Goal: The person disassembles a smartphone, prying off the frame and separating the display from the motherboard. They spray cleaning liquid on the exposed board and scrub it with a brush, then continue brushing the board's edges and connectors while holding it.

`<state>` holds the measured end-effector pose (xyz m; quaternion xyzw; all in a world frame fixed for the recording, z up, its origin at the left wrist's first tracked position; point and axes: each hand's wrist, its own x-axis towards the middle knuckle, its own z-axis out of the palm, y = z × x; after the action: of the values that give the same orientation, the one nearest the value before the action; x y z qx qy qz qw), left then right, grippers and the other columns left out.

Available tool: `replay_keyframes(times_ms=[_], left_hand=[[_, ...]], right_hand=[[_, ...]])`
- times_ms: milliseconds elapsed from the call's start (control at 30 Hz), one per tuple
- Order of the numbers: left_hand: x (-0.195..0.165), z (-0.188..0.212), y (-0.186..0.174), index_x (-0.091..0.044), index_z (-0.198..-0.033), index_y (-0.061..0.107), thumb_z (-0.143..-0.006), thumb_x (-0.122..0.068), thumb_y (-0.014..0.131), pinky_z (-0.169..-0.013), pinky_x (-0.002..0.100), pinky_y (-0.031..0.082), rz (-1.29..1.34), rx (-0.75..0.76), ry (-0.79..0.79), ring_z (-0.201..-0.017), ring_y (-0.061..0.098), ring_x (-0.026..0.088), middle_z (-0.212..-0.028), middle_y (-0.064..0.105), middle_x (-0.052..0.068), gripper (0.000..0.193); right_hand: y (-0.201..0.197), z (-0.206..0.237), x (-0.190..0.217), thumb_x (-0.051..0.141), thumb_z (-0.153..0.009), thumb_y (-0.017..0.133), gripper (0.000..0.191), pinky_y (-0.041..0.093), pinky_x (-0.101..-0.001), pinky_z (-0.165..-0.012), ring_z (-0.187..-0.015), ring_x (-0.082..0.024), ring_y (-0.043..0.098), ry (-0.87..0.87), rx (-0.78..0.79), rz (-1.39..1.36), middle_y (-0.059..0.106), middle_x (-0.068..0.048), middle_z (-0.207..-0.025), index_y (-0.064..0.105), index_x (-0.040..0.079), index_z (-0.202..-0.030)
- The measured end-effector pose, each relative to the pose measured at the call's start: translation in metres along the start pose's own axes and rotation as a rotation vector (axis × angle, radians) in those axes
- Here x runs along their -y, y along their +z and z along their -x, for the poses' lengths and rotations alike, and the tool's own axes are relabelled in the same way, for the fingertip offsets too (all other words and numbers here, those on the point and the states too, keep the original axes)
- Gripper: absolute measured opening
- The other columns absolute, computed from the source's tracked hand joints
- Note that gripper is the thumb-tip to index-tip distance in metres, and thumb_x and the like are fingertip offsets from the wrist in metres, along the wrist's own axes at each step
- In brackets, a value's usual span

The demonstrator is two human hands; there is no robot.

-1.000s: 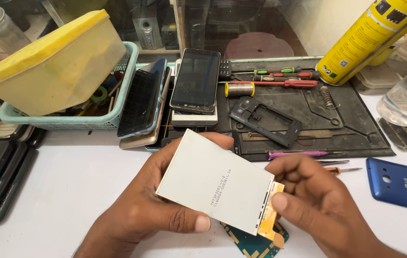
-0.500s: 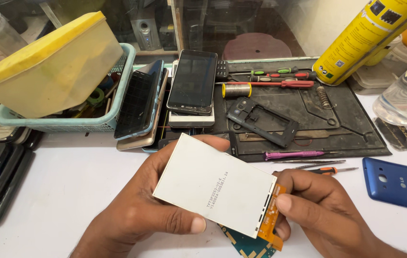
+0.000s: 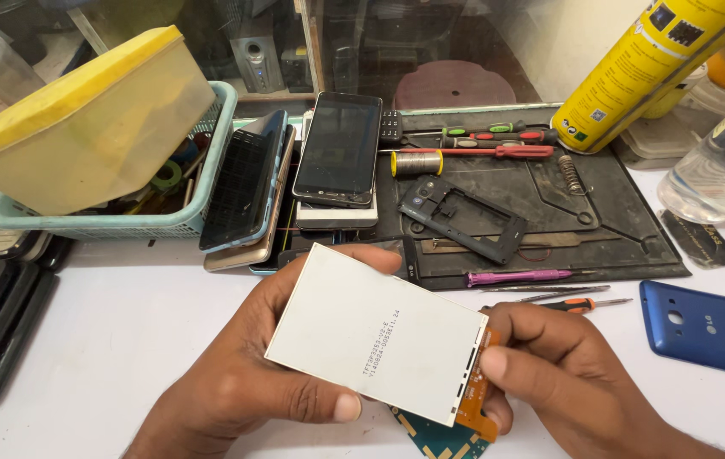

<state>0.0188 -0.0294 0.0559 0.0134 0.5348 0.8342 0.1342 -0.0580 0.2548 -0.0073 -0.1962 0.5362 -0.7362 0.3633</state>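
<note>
I hold a flat white phone display panel point(image 3: 371, 331) over the white table, its blank back facing up. My left hand point(image 3: 243, 382) grips its left and near edges, thumb on the near edge. My right hand point(image 3: 566, 374) pinches the right end, where an orange flex ribbon point(image 3: 480, 398) hangs off. A green circuit board point(image 3: 439, 438) peeks out below the panel.
A black work mat point(image 3: 600, 221) holds a black phone frame point(image 3: 464, 217), screwdrivers point(image 3: 498, 143), a solder spool point(image 3: 417, 162) and a purple tool point(image 3: 515, 276). Stacked phones point(image 3: 337, 161) lean beside a teal basket point(image 3: 124, 223) with a yellow-lidded tub point(image 3: 82, 119). A blue back cover point(image 3: 707, 327), a yellow spray can point(image 3: 651, 68) and a bottle point(image 3: 719, 170) stand right.
Both hands and the panel have dropped slightly toward me and to the right; the grip is the same.
</note>
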Motion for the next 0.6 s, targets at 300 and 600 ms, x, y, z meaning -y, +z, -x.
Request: replay_keyframes(times_ms=[300, 600], left_hand=[[0.002, -0.001, 0.0, -0.003, -0.146, 0.056, -0.059, -0.001, 0.088, -0.113, 0.045, 0.045, 0.014, 0.019, 0.018, -0.122, 0.067, 0.028, -0.122, 0.074, 0.017, 0.093], [0.002, 0.0, 0.0, -0.003, -0.146, 0.056, -0.059, 0.0, 0.087, -0.113, 0.043, 0.045, 0.004, 0.015, 0.028, -0.123, 0.067, 0.028, -0.123, 0.074, 0.017, 0.092]], right_hand=[[-0.004, 0.004, -0.003, 0.015, -0.095, 0.068, 0.037, 0.051, -0.0327, -0.065, -0.077, -0.015, 0.063, 0.071, 0.021, 0.145, 0.074, -0.014, -0.094, 0.062, -0.003, -0.128], [-0.008, 0.003, -0.01, 0.02, -0.103, 0.055, 0.036, 0.048, -0.038, -0.077, -0.087, -0.02, 0.06, 0.027, -0.053, 0.047, 0.069, -0.014, -0.096, 0.066, -0.007, -0.122]])
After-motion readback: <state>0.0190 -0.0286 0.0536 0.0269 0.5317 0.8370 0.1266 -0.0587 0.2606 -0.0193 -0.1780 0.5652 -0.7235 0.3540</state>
